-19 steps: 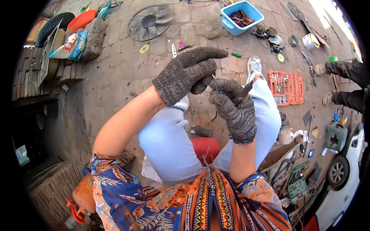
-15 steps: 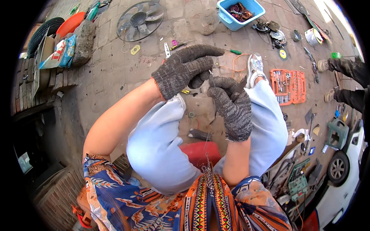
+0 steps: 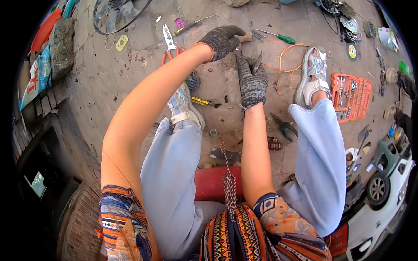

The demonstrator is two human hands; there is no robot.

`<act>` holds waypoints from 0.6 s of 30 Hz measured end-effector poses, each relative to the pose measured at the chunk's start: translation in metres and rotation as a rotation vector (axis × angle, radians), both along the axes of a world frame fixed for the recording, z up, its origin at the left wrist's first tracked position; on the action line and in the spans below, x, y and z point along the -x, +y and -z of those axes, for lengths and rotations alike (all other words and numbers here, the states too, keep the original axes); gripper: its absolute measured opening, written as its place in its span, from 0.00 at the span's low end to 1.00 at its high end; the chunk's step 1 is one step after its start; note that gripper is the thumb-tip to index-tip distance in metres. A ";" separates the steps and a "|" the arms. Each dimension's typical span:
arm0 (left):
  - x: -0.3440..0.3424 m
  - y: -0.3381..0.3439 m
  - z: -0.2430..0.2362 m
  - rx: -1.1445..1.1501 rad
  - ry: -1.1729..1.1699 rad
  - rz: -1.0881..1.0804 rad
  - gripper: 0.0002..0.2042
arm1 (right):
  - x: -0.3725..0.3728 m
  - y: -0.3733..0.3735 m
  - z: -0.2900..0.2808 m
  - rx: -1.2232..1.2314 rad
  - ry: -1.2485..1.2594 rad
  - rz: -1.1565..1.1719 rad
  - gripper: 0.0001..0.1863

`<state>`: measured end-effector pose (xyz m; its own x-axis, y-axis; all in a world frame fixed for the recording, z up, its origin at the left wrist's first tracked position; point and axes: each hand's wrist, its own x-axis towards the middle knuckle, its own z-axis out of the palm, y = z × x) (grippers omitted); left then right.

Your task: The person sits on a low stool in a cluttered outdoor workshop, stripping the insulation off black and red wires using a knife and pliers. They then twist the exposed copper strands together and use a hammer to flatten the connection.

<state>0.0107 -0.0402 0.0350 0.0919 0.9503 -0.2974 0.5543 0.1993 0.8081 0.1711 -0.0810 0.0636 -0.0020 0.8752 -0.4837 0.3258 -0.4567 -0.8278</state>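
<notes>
Grey knitted gloves cover both hands, which are low over the paved ground between my feet. My left hand (image 3: pixel 221 42) is curled beside a short brown block (image 3: pixel 245 36); whether it grips anything small is hidden. Just below it, my right hand (image 3: pixel 253 85) is closed, with a dark pointed piece (image 3: pixel 258 62) sticking up from its fingers. What that piece belongs to I cannot make out. Snips with red handles (image 3: pixel 169 40) lie beside my left wrist. A green-handled screwdriver (image 3: pixel 285 39) lies to the right of the block.
An orange cord (image 3: pixel 282 61) curls beside my right shoe. Dark pliers (image 3: pixel 285 127) and a yellow-and-black tool (image 3: pixel 201 102) lie nearer. Farther right are an orange socket set (image 3: pixel 351 98) and another person's feet (image 3: pixel 392 76). A fan (image 3: pixel 116 13) lies far left; a red seat (image 3: pixel 209 182) is below me.
Both hands have moved forward and down from above my knees toward the ground, and have drawn slightly apart. My view has shifted closer to the ground.
</notes>
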 end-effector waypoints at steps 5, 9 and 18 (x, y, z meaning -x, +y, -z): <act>0.000 0.026 0.057 -0.111 0.159 -0.190 0.17 | 0.013 0.024 0.057 0.031 -0.045 0.013 0.11; 0.005 0.031 0.026 0.236 -0.098 -0.259 0.11 | 0.020 0.038 0.078 -0.053 -0.212 -0.041 0.16; 0.014 0.038 0.048 0.197 0.010 -0.222 0.11 | 0.022 0.037 0.099 -0.155 -0.277 -0.020 0.17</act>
<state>-0.0037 -0.0026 -0.0127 -0.1159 0.8707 -0.4779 0.4873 0.4691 0.7365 0.1486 -0.0442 -0.0359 0.0931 0.9396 -0.3293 0.5563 -0.3234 -0.7655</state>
